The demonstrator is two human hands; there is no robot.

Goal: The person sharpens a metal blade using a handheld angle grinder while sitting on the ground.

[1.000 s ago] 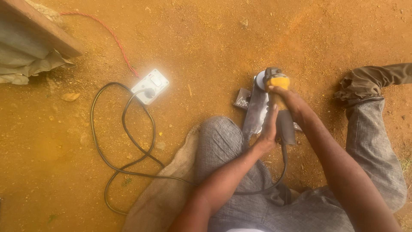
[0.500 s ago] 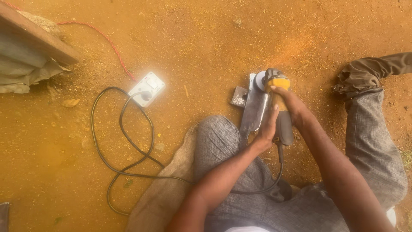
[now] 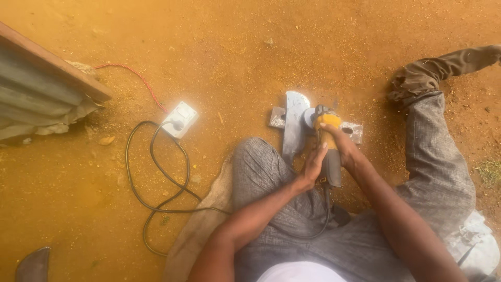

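I sit on orange dirt with my legs spread. My right hand (image 3: pixel 344 148) grips the body of a yellow and grey angle grinder (image 3: pixel 327 137). My left hand (image 3: pixel 312 167) presses against the grinder's handle from the left. The grinder's disc sits on a curved flat metal blade (image 3: pixel 293 122) that lies across a grey block (image 3: pixel 356 130) on the ground. The blade's near end rests by my left knee (image 3: pixel 255 156).
A black power cord (image 3: pixel 156 177) loops from the grinder to a white socket box (image 3: pixel 179 119), fed by a red wire (image 3: pixel 141 81). Corrugated sheet and a wooden beam (image 3: pixel 47 89) lie at the left. A sack (image 3: pixel 201 230) is under my leg. Another blade tip (image 3: pixel 34 265) shows bottom left.
The grinder has shifted slightly along the blade and the orange sparks seen earlier are gone. Both hands keep the same hold.
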